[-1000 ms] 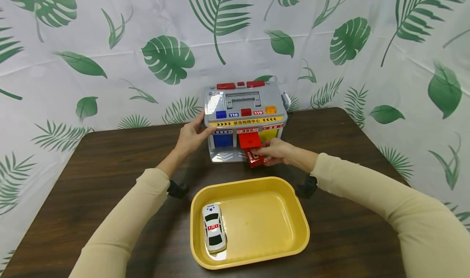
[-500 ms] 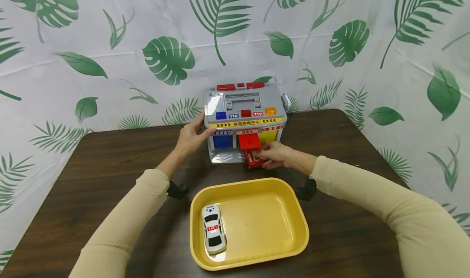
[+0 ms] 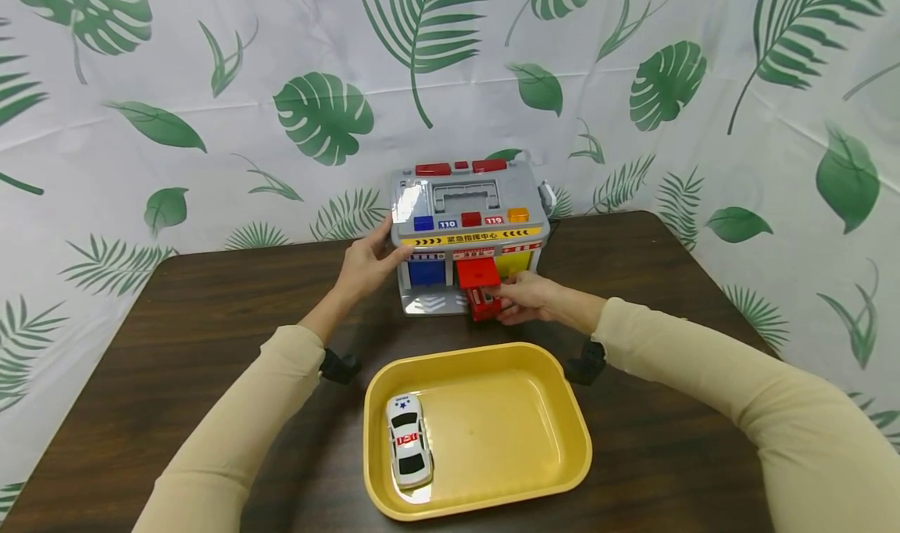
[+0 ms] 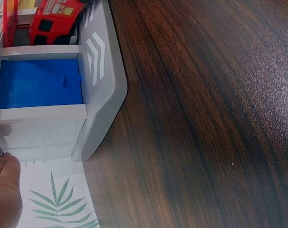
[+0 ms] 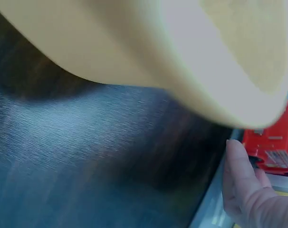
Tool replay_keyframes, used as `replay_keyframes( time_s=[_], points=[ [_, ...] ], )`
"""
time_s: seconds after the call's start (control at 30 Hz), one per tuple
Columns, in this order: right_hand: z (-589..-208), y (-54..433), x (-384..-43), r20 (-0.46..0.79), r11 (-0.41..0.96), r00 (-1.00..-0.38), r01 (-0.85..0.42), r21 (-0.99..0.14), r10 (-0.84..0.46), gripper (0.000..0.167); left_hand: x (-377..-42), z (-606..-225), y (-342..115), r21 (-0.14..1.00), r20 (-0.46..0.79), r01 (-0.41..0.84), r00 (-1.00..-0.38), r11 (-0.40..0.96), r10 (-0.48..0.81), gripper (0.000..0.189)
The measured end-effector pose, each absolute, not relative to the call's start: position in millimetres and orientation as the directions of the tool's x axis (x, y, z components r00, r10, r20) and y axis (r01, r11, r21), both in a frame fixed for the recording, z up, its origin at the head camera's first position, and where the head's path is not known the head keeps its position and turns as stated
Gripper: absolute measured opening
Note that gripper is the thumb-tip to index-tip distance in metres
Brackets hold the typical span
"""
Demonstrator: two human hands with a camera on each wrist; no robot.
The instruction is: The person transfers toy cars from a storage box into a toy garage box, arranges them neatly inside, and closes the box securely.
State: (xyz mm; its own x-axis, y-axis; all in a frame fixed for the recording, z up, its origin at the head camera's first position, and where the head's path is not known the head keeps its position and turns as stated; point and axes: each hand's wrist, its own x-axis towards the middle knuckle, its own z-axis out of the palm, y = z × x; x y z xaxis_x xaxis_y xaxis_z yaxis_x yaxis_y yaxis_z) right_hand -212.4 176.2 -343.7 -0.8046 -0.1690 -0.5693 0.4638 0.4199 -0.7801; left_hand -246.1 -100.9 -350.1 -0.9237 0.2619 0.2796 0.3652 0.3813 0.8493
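A grey toy emergency station stands at the back of the table, its red middle door raised. My left hand holds the station's left front corner, thumb on the front edge; its fingertips show at the side in the left wrist view. Beneath the raised door, a red toy fire truck is partly inside the middle bay, its rear end sticking out. My right hand pinches it from the right side. In the right wrist view the truck lies beside the fingers, the thumb hidden.
A yellow tray sits in front of the station, with a white toy police car along its left side. The blue door and yellow door are down. A leaf-patterned cloth hangs behind the dark wooden table.
The red toy fire truck has shifted slightly left and straightened toward the bay, with my right hand following it. My left hand keeps its place on the station.
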Motion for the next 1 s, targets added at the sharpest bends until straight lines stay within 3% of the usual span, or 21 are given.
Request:
replay_keyframes(
  time_s=[0.2,0.57,0.77,1.0],
  points=[
    [-338.0,176.7,-214.3,-0.53,0.383,-0.831,0.44,-0.812,-0.169,0.044,-246.5,-350.6,-101.3,0.852,0.292,0.377,-0.918,0.362,0.269,0.074],
    [-339.2,173.9,-215.9,-0.55,0.407,-0.816,0.448,-0.796,-0.177,0.034,-246.6,-351.0,-101.6,0.854,0.279,0.364,-0.924,0.372,0.262,0.073],
    [-336.5,170.5,-215.9,-0.559,0.412,-0.81,0.454,-0.79,-0.179,0.043,-246.7,-350.7,-102.0,0.857,0.279,0.363,-0.924,0.365,0.263,0.073],
    [-336.5,170.7,-216.1,-0.573,0.444,-0.804,0.46,-0.769,-0.16,0.041,-246.1,-350.6,-101.4,0.859,0.28,0.365,-0.922,0.36,0.268,0.073]
  ],
)
